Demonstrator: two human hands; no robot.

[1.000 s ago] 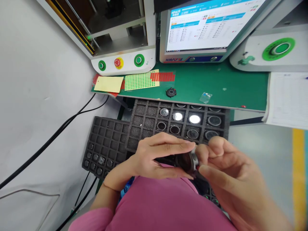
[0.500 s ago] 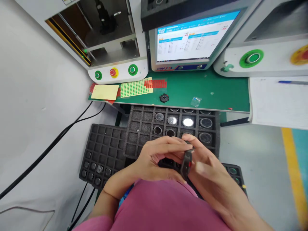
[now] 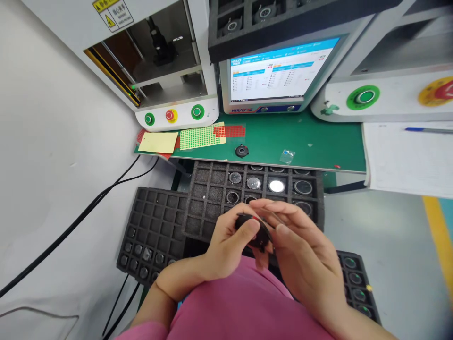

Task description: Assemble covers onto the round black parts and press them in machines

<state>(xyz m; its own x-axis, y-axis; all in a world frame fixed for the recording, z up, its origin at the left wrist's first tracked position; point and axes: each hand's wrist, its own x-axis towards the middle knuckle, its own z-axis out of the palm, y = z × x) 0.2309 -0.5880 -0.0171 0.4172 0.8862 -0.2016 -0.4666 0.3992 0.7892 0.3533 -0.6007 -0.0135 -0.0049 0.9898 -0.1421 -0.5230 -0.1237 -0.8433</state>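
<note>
Black and round, the watch-like device is in front of your pink shirt, held in your left hand. The thumb of this hand presses across the device, and a small red mark shows beside the thumb tip. The device is tilted. Your right hand is cupped just beside it, with fingers bent toward it; I cannot tell if this hand also grips something.

Beyond your hands there is a dark foam tray, in front of the green surface. Several round pieces sit in its compartments, and one bright disc shines white. A second foam tray is at your left, and a third tray is partly visible at your right.

On the surface, near its front edge, lies one round black part, and to its right a small clear bag. To its left you have the sheet of green dots, overlapped by red labels. Farther back stands a lit monitor, between two white machines.
</note>
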